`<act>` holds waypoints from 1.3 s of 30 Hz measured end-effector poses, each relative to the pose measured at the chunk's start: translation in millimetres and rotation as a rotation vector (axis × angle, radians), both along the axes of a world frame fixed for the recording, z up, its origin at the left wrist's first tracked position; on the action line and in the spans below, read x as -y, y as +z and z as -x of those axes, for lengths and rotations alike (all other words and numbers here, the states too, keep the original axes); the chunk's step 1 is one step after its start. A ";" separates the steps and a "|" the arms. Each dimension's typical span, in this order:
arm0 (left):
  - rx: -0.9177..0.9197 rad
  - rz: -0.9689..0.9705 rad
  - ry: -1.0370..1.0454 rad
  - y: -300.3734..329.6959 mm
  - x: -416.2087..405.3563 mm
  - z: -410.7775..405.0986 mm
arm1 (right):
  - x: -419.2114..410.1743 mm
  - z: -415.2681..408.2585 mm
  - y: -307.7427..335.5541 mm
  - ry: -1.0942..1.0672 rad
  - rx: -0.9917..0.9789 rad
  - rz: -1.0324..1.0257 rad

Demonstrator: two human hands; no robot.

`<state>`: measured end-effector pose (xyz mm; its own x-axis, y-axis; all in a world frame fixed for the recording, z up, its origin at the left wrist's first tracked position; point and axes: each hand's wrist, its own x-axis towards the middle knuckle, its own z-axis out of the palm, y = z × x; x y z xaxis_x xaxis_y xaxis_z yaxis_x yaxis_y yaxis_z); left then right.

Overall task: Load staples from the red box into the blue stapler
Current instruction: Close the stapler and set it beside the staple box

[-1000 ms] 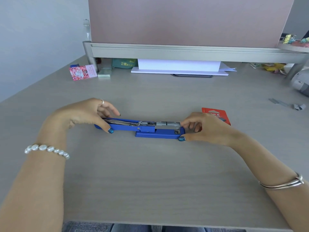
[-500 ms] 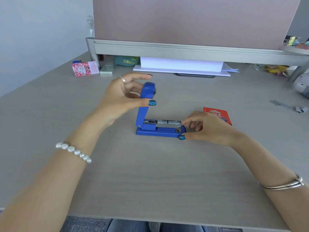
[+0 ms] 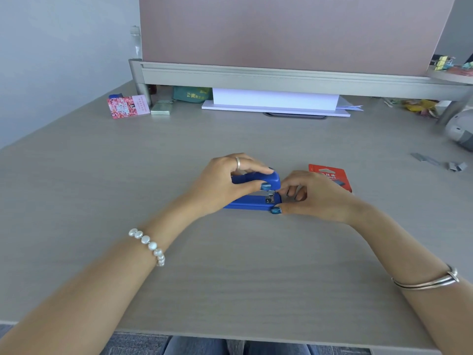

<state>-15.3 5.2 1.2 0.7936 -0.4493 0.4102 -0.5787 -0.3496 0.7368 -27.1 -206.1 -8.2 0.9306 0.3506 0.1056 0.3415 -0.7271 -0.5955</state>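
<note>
At the desk's (image 3: 102, 201) far left corner lie a pink card (image 3: 127, 106) and, just beside it, a small silver block (image 3: 161, 108). A white paper stack (image 3: 275, 102) sits along the far edge under the partition rail.

Near the middle of the desk, the left hand (image 3: 222, 185) wraps over the top arm of the blue stapler (image 3: 252, 201), thumb on the near side and fingers curled across the far side, gripping the arm close to its front tip. The arm is lowered almost onto the base, with a narrow gap where a bit of metal shows. The stapler's base lies flat on the desk.

The right hand (image 3: 314, 198) touches the stapler's front end, thumb tip against the base's near corner, fingers bent narrowly inward at the nose; whether they pinch anything cannot be told.

The red box (image 3: 332, 175) lies flat just behind the right hand. Loose staple strips (image 3: 437, 162) lie near the right edge.
</note>
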 end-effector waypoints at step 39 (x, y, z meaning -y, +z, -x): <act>0.216 -0.194 0.035 -4.0 2.7 0.4 | -2.9 3.4 3.7 -0.021 -0.027 -0.007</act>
